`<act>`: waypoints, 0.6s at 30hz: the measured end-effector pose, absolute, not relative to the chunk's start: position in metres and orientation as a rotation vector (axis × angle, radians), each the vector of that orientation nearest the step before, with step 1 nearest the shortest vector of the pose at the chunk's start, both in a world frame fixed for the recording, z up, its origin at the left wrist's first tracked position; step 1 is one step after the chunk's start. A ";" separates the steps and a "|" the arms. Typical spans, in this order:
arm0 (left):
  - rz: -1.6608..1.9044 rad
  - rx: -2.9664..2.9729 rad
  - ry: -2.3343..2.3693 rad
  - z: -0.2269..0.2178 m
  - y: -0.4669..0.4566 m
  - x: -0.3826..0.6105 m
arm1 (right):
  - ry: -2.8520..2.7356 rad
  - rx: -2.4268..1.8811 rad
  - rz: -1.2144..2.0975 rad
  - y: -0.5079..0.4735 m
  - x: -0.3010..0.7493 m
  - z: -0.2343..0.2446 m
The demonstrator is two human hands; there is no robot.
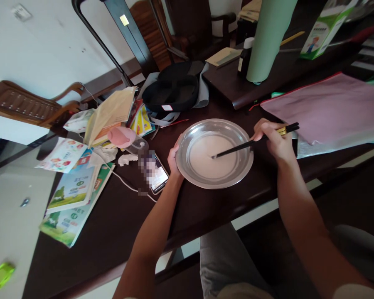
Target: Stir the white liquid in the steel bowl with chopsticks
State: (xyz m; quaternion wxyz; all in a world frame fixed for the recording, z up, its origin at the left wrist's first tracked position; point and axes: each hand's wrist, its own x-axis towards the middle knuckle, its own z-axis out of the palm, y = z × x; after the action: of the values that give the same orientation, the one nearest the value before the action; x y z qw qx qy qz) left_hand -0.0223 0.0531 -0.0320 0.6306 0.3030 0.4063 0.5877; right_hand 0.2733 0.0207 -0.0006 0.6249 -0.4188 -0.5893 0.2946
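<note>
A round metal basin (183, 166) with a wide rim sits on the dark table in front of me. Pale, whitish liquid (205, 153) covers its bottom. My left hand (173, 160) grips the basin's left side, fingers partly hidden behind the rim. Above the right rim, my right hand (272, 137) is closed around black chopsticks (237, 148) with gold bands near the top end. They slant down to the left, and their tips dip into the liquid near the middle of the basin.
Left of the basin lie a lit phone (156, 174), a white cable, a pink-capped bottle (123, 137) and workbooks (71, 195). Behind is an open black case (171, 91). A pink zip pouch (327, 108) lies right; a green cylinder (268, 41) and dark bottle (244, 58) stand on a raised shelf.
</note>
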 end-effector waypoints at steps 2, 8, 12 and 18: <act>1.376 0.697 0.907 -0.032 0.053 -0.022 | -1.451 -0.947 0.763 0.020 0.272 0.001; 1.366 0.671 0.872 -0.031 0.052 -0.022 | -1.398 -1.019 0.617 0.022 0.273 -0.001; 1.379 0.673 0.899 -0.031 0.052 -0.022 | -1.395 -0.945 0.711 0.021 0.274 -0.001; 1.363 0.684 0.890 -0.032 0.053 -0.023 | -1.470 -1.017 0.676 0.020 0.271 0.002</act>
State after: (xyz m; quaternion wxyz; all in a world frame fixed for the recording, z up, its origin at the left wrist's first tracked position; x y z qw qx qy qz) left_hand -0.0233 0.0529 -0.0322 0.6352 0.2991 0.3893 0.5962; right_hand 0.2705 0.0198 0.0015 0.5771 -0.4346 -0.6283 0.2888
